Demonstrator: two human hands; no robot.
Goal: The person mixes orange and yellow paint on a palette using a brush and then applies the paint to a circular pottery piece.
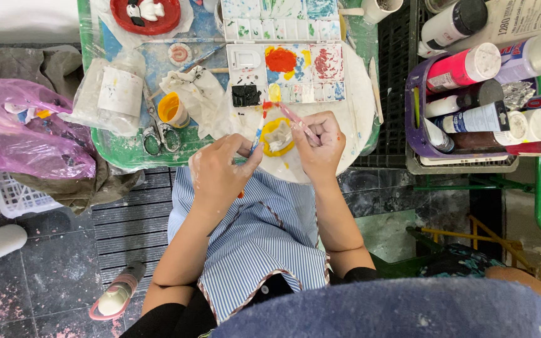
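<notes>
The left hand (pixel 220 172) pinches a thin blue-tipped paintbrush (pixel 255 139) in a narrow grip. The right hand (pixel 320 143) closes its grip on a pink-handled brush (pixel 297 120), beside the small yellow-and-white figurine (pixel 277 136) on the near table (pixel 126 153).

From up here I see little open room on the bench (pixel 117 153). Ahead of my hands the paint palette (pixel 286 72) blocks the way; to the left stand a yellow paint cup (pixel 172 109), scissors (pixel 158 134) and crumpled plastic (pixel 111 94). On the right a crate of paint bottles (pixel 471 106) walls things off. Only the striped apron (pixel 264 231) below offers free passage.
</notes>
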